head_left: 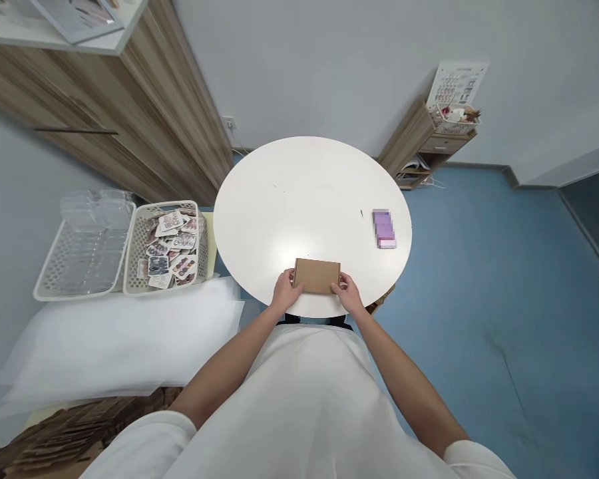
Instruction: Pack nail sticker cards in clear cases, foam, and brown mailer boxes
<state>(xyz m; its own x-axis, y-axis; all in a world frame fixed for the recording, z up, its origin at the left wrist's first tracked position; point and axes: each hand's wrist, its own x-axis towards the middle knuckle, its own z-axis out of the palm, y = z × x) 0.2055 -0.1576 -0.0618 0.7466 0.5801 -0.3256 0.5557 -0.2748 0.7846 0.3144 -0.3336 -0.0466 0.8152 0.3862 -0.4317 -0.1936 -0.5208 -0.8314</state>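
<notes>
A small brown cardboard box (317,276), its top closed, is at the near edge of the round white table (304,179). My left hand (286,290) grips the left end of the box, thumb on the top face and fingers round the side. At the opposite end, my right hand (348,293) holds it in the same way. Whether the box rests on the tabletop or is slightly raised, I cannot tell. What is inside the box is hidden.
Right on the table lies a blurred purple-and-pink item (384,229). To the left stand a white basket of patterned cards (167,246) and another with clear plastic boxes (92,246). White sheets (124,339) lie before them. A wooden cabinet (164,86) and small shelf unit (424,143) stand behind.
</notes>
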